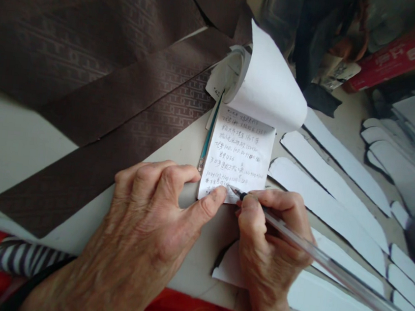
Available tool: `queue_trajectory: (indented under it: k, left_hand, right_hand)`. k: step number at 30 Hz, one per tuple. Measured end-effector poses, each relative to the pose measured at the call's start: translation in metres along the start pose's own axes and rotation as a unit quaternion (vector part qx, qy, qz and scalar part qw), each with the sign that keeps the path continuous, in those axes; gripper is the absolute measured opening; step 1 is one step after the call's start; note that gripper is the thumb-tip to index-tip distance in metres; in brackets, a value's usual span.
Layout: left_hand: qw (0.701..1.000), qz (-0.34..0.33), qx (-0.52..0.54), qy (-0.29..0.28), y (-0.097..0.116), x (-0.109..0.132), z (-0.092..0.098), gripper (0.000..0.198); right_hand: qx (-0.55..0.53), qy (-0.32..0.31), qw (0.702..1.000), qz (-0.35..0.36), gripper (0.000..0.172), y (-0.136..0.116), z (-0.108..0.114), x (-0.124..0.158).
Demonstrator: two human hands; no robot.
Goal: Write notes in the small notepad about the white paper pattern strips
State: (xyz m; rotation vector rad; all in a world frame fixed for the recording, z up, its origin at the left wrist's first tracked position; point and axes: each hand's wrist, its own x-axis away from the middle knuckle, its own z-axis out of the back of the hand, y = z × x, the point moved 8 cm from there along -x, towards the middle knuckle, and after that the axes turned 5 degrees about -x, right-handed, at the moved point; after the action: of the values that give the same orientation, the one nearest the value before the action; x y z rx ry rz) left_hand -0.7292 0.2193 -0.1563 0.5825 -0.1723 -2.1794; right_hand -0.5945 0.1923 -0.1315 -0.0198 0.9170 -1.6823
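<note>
A small white notepad lies on the pale table, its page covered in handwriting and its upper sheets curled back. My left hand rests beside it, fingers curled, with the thumb pressing the pad's lower edge. My right hand grips a clear ballpoint pen, and the pen's tip touches the bottom line of the page. A teal pen lies along the pad's left side.
Brown patterned strips of material cross the table at the upper left. White cut-out pattern pieces spread over the right side. A red package lies at the back right. Red and zebra-striped cloth shows at the bottom left.
</note>
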Motion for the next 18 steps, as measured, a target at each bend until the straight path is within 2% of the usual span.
queue_trajectory:
  k: [9,18]
  left_hand:
    - [1.000,-0.004,-0.003,0.016,-0.0008,0.0015,0.0000,0.038]
    - [1.000,-0.008,-0.009,0.019,-0.0024,0.0033,-0.0017,0.043]
  right_hand:
    - [-0.001,-0.003,1.000,0.016,0.013,-0.0041,-0.0021,-0.0022]
    - [-0.033,0.022,0.999,0.021,0.013,-0.0015,0.0025,-0.0023]
